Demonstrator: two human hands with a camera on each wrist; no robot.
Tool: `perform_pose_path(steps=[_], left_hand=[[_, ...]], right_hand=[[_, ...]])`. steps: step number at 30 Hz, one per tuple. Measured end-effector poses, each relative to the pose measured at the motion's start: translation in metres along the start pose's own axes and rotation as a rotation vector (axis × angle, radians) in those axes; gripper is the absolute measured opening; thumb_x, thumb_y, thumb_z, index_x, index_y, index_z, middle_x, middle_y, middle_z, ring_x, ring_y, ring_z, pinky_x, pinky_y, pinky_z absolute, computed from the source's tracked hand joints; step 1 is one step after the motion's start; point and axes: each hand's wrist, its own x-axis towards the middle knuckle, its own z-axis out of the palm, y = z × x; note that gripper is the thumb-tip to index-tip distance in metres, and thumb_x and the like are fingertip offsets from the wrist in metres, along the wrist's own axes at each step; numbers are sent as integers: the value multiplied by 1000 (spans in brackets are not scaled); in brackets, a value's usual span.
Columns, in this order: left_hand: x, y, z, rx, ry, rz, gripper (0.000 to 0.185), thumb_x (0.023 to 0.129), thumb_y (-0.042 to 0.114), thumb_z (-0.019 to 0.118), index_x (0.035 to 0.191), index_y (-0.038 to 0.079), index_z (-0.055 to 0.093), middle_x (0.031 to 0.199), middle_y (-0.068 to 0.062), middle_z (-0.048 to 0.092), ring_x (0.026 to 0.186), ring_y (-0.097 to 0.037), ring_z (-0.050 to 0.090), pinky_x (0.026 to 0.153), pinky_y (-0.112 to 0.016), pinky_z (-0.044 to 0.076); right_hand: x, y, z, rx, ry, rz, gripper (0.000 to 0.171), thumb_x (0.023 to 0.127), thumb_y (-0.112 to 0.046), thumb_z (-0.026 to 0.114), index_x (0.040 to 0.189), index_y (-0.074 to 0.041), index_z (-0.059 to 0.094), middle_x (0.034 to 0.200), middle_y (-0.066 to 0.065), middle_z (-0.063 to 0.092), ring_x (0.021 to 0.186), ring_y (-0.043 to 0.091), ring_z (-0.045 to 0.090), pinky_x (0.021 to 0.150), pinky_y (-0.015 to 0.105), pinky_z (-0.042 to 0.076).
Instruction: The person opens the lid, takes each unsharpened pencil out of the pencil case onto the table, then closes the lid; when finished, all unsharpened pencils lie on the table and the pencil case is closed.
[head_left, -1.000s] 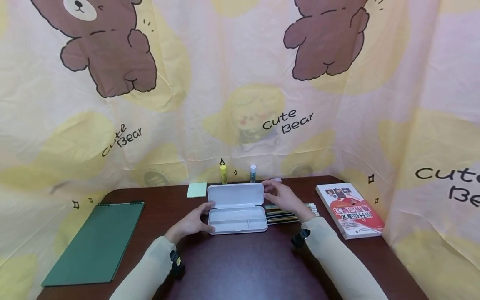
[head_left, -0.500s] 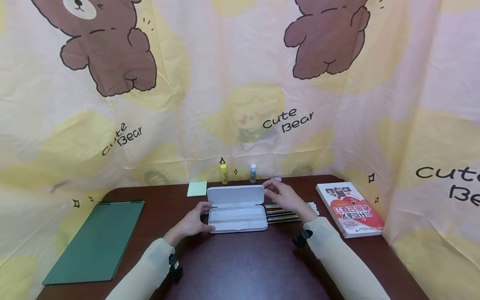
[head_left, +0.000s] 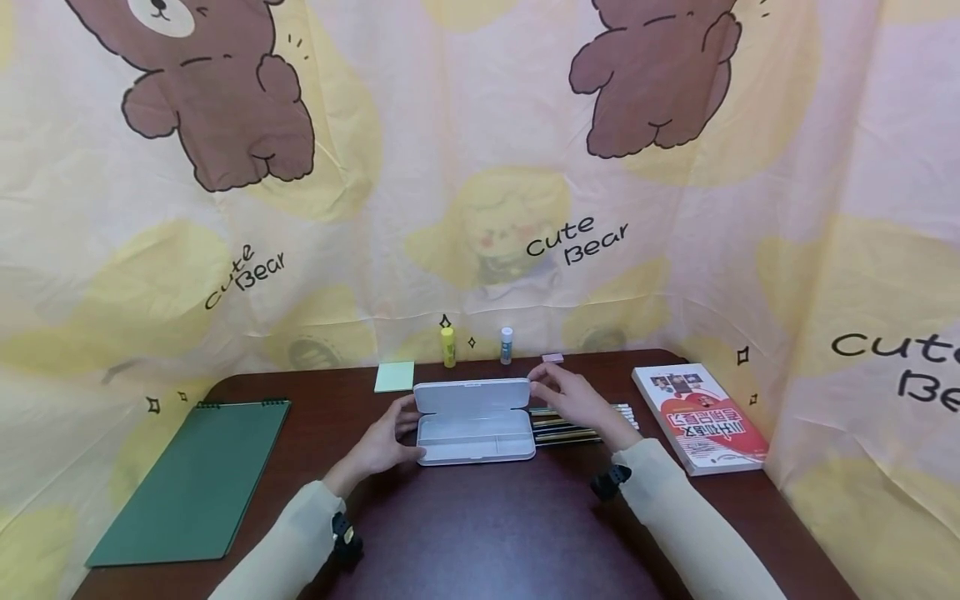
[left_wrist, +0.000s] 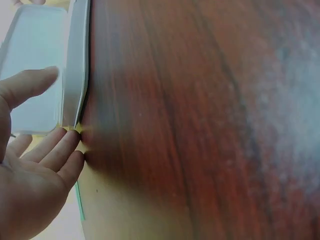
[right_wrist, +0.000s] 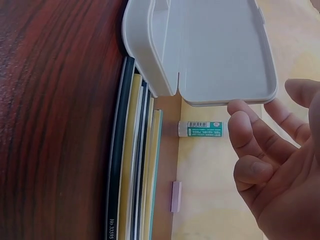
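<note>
Fingers: left hand (head_left: 382,443) relaxed, spread, laid against white pencil case (head_left: 475,418) left end | right hand (head_left: 572,398) loosely spread, fingertips at raised lid's right corner | case: centred on dark table (head_left: 480,533), pencils (head_left: 577,423) just beside it

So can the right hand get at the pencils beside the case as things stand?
Probably yes. The right hand is open, holds nothing, and sits right above the pencils, which lie uncovered beside the white case.
</note>
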Motion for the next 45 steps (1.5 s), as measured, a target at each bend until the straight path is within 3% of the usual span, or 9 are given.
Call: perform_pose_path(steps=[6,9,14,19,22,28,31,40,45], left_hand=[[-2,-1,-7,-21,15,7,61,93,24,71,146,17,42,139,-17,57,127,-34,59,106,-51,47],[-4,-1,-9,-61,16,-9,49,101,36,59,143,16,46,138,-17,58,127,-34,59,106,-51,46],[-6,1,-9,-148,26,-24,51,105,48,41,136,9,52,137,-20,59,126,-37,60,107,-53,44],[-6,1,-8,-143,36,-42,45,103,44,51,133,10,54,132,-16,62,121,-34,63,104,-50,48],[-7,2,-8,-152,17,-54,44,102,41,54,133,9,53,129,-15,62,119,-32,64,103,-49,49],[-9,2,-11,-19,-10,-82,47,94,44,66,132,17,57,131,-6,62,119,-26,62,105,-50,47],[-8,1,-12,4,-35,-90,47,91,42,70,131,21,59,135,-5,61,121,-26,63,105,-51,47],[-8,-1,-10,65,-87,-3,48,88,27,77,132,15,59,132,-10,61,101,-20,67,82,-34,56],[-8,-2,-8,112,-76,26,49,86,25,80,130,15,59,128,-9,61,97,-17,66,79,-31,56]], right_hand=[[-3,3,0,0,-30,15,25,103,-41,53,116,-22,62,104,7,71,77,27,63,68,33,51],[-5,5,0,1,-49,23,28,103,-45,50,113,-23,63,105,8,72,78,30,63,68,33,50],[-9,5,2,-8,-95,22,28,103,-45,51,112,-23,65,105,10,70,80,29,63,69,33,50],[-15,3,5,-20,-144,0,25,101,-41,56,117,-24,66,108,6,71,83,32,66,69,32,51],[-17,2,6,-45,-157,-7,30,101,-40,57,122,-22,68,112,1,71,84,27,65,72,33,53],[-20,9,10,-90,-199,-16,32,97,-40,63,125,-25,67,114,-3,71,101,15,63,88,39,55],[-21,12,13,-97,-205,-23,32,95,-38,66,125,-26,67,116,-2,71,106,17,65,92,43,54],[-23,14,22,-182,-181,-24,38,90,-38,73,124,-24,66,116,-4,72,105,16,66,96,45,54],[-23,13,25,-212,-168,-15,40,87,-38,76,124,-24,67,115,-3,72,106,17,66,97,46,53]])
